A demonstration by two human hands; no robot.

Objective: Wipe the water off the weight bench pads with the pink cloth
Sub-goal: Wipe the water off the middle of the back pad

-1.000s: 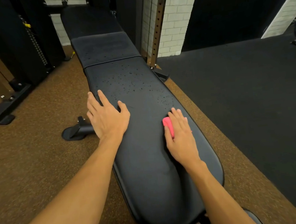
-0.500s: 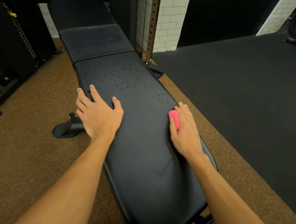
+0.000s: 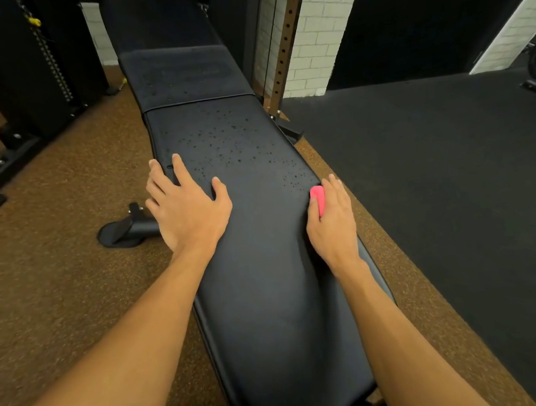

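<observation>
The long black bench pad (image 3: pixel 267 269) runs away from me, with water drops scattered over its far half. Its near half looks dry. A shorter second pad (image 3: pixel 184 76) lies beyond it, also speckled with drops. My left hand (image 3: pixel 187 208) rests flat on the pad's left edge, fingers spread. My right hand (image 3: pixel 333 219) presses the folded pink cloth (image 3: pixel 318 197) against the pad's right edge; only the cloth's end shows past my fingers.
A black bench foot (image 3: pixel 127 230) sticks out on the brown speckled floor at the left. A cable machine with a weight stack (image 3: pixel 46 60) stands at the back left. A brown perforated rack upright (image 3: pixel 285 39) rises behind the bench. Dark matting (image 3: pixel 440 184) covers the right.
My right hand has slid the pink cloth rightward from the middle of the pad to its right edge. The left hand has stayed in place on the left edge.
</observation>
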